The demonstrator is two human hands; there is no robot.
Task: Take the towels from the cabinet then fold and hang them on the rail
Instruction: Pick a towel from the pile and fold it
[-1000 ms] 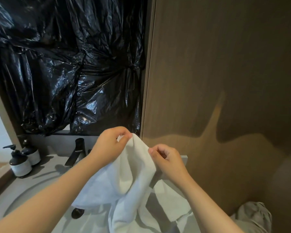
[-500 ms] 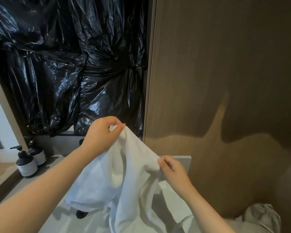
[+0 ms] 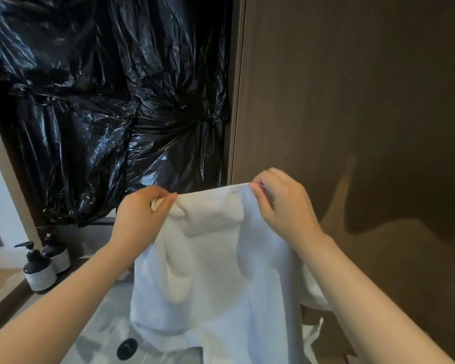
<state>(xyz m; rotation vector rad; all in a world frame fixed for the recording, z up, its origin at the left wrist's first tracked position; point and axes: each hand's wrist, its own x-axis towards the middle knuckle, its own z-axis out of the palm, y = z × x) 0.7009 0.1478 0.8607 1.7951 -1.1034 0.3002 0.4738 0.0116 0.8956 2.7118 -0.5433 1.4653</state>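
Observation:
A white towel point(image 3: 216, 285) hangs in front of me, stretched between both hands along its top edge. My left hand point(image 3: 142, 216) pinches the towel's upper left corner between thumb and fingers. My right hand point(image 3: 281, 203) pinches the upper right corner at about the same height. The cloth drapes down in loose folds over the sink area, and its lower part runs out of view. No rail or cabinet interior is in view.
Black plastic sheeting point(image 3: 103, 101) covers the wall behind the basin. A brown wood panel point(image 3: 352, 101) stands to the right. Two dark pump bottles point(image 3: 41, 269) sit at the left on the counter. A round black drain stopper point(image 3: 126, 349) shows below the towel.
My right hand has risen from the towel's lower edge to its upper right corner. The top edge is now spread out level between both hands.

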